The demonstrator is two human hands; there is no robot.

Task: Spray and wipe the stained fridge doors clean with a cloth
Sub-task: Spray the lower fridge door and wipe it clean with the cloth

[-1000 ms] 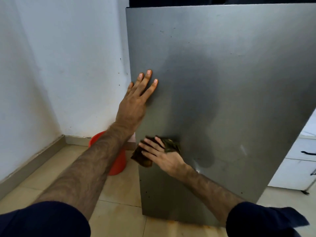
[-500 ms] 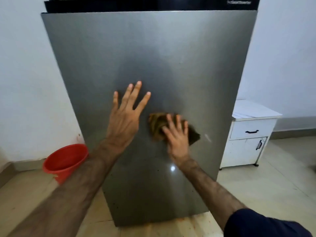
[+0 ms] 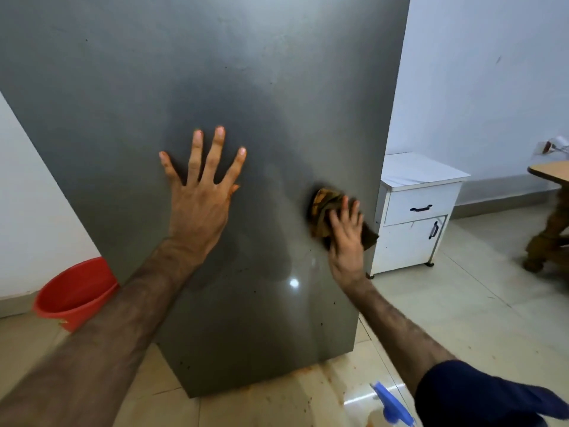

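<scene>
Red bucket on floor at far left, beside fridge door. Left hand flat on grey door face, fingers straight and spread, grasping nothing. Right hand presses brown cloth against door near its right edge, fingers extended over cloth. White cabinet just right of fridge. Blue spray bottle at bottom edge, on floor.

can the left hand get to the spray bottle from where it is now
Probably not without shifting. The left hand is flat on the fridge door, while the spray bottle sits low on the floor under the right forearm, which lies across the path.
</scene>
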